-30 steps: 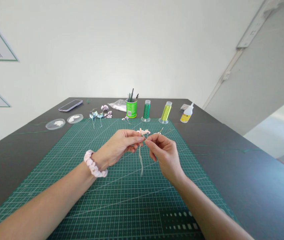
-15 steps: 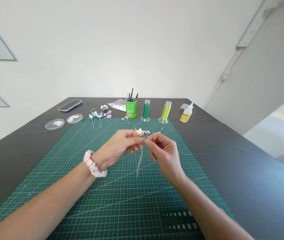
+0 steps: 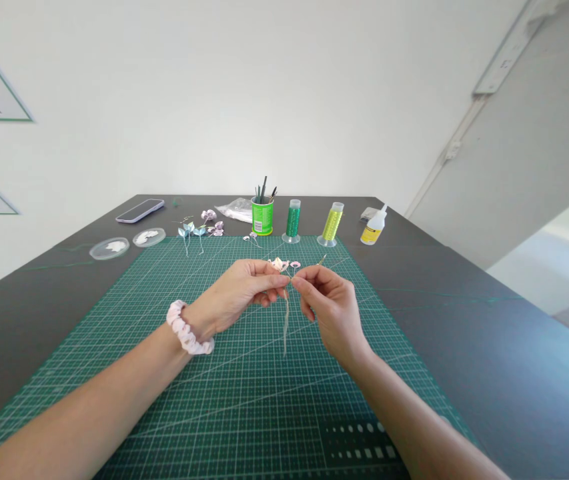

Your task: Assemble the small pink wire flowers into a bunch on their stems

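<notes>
My left hand is closed, thumb and fingers pinching a small artificial flower with pale cream-pink petals that show above the fingertips. A thin pale thread hangs from below this pinch over the cutting mat. My right hand is closed too, its thumb and forefinger meeting the left fingertips at the flower's thin stem; the exact grip is too small to see. A pink round petal piece shows just beyond the fingers. Behind the right knuckles a thin pointed tip sticks out, its lower part hidden.
The green cutting mat lies on a dark table. Along the back stand a green can of tools, a dark green thread spool, a yellow-green spool and a glue bottle. Leftward lie finished flowers, dishes and a phone.
The hanging thread has swung slightly to the right and hangs straighter. The flower has turned a little between the fingers. Both hands stay nearly in place.
</notes>
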Tool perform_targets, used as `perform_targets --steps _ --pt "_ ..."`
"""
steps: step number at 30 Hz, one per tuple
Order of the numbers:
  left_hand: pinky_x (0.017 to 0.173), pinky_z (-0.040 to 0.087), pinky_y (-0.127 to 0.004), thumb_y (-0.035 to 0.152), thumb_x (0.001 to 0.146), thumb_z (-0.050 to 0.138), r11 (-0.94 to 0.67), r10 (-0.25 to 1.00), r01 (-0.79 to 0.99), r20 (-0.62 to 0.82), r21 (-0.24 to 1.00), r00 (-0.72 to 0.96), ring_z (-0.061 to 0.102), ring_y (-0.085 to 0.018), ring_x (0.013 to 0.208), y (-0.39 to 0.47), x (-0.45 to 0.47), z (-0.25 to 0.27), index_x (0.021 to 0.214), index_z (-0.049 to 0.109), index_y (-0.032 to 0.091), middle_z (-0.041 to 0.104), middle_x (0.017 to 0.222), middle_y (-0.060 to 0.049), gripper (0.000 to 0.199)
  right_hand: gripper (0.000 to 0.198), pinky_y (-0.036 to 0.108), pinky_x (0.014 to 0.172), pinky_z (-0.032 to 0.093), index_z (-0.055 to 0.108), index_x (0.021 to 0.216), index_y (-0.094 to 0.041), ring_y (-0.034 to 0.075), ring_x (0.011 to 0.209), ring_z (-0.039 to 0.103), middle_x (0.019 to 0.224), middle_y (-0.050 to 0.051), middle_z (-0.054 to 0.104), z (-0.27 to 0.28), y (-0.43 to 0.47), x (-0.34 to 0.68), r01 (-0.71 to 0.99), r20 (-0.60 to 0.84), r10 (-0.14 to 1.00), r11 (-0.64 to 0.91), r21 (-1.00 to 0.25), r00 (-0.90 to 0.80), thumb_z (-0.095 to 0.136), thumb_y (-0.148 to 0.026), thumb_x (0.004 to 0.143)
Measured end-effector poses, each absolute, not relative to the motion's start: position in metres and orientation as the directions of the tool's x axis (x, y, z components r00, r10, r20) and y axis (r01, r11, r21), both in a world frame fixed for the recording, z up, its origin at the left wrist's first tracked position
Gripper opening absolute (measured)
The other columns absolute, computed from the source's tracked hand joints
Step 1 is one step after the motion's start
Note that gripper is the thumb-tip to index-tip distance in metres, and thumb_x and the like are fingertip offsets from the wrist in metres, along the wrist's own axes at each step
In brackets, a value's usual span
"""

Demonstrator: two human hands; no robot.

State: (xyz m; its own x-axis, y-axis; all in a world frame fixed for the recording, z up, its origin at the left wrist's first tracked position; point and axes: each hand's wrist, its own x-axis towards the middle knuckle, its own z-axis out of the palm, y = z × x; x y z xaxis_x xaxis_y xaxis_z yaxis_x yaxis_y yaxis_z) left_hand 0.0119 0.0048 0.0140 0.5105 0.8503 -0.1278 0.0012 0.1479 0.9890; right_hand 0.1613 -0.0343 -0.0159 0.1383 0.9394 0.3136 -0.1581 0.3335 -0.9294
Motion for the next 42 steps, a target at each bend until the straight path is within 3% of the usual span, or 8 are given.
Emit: perform_targets --steps 42 --pt "0.059 0.04 -0.024 0.03 0.07 0.077 0.068 0.858 0.003 -0.06 0.998 0.51 0.05 -0.008 0.059 0.0079 0.0112 0.014 0.066 0.07 0.014 0.064 0.067 0.0 0.017 0.017 0.023 0.037 0.021 0.06 0.061 -0.02 0.006 0.039 0.032 0.05 -0.006 0.047 -0.0184 -0.0303 0.1636 -0.131 0.28 0.949 0.299 -0.945 0.142 0.068 -0.031 0.072"
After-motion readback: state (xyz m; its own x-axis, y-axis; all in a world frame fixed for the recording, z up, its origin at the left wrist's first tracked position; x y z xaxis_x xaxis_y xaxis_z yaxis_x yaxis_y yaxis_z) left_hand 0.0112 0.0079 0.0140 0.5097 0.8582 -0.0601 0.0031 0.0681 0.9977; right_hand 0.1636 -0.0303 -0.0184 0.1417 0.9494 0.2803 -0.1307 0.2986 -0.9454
